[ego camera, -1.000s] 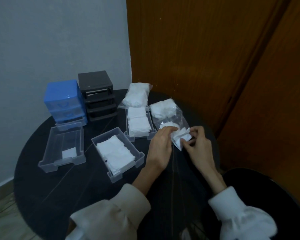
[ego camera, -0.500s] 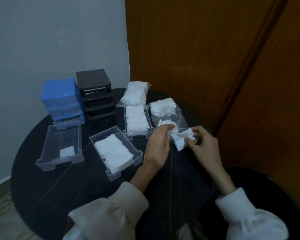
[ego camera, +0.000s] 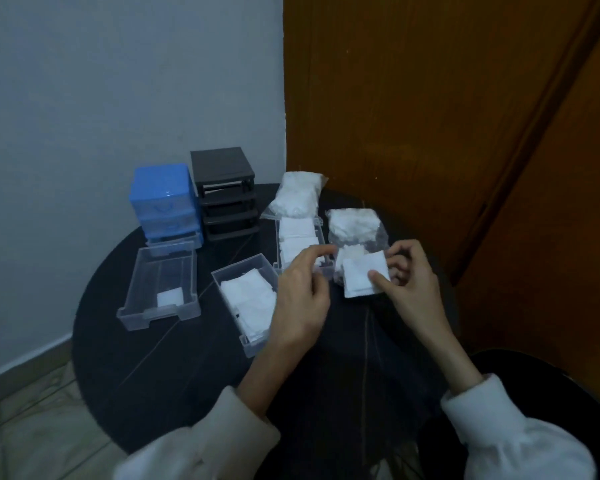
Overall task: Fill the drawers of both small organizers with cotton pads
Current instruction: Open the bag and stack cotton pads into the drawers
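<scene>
My right hand (ego camera: 413,285) holds a small stack of square white cotton pads (ego camera: 362,277), thumb pressed on top, in front of an open clear bag of pads (ego camera: 355,225). My left hand (ego camera: 302,292) hovers just left of the stack with curled fingers, holding nothing. Three clear drawers lie on the round black table (ego camera: 174,368): the left drawer (ego camera: 161,289) has one pad, the middle drawer (ego camera: 246,299) is full of pads, and the far drawer (ego camera: 297,240) also holds pads. A blue organizer (ego camera: 163,199) and a black organizer (ego camera: 226,188) stand at the back.
A second, closed bag of pads (ego camera: 297,199) lies behind the far drawer. A grey wall is behind the organizers and a brown wooden door (ego camera: 430,116) stands close on the right. Tiled floor shows at the lower left.
My left hand let go of the pad stack and drew slightly left. My right hand turned the stack flat, square face up, and kept it in front of the bag.
</scene>
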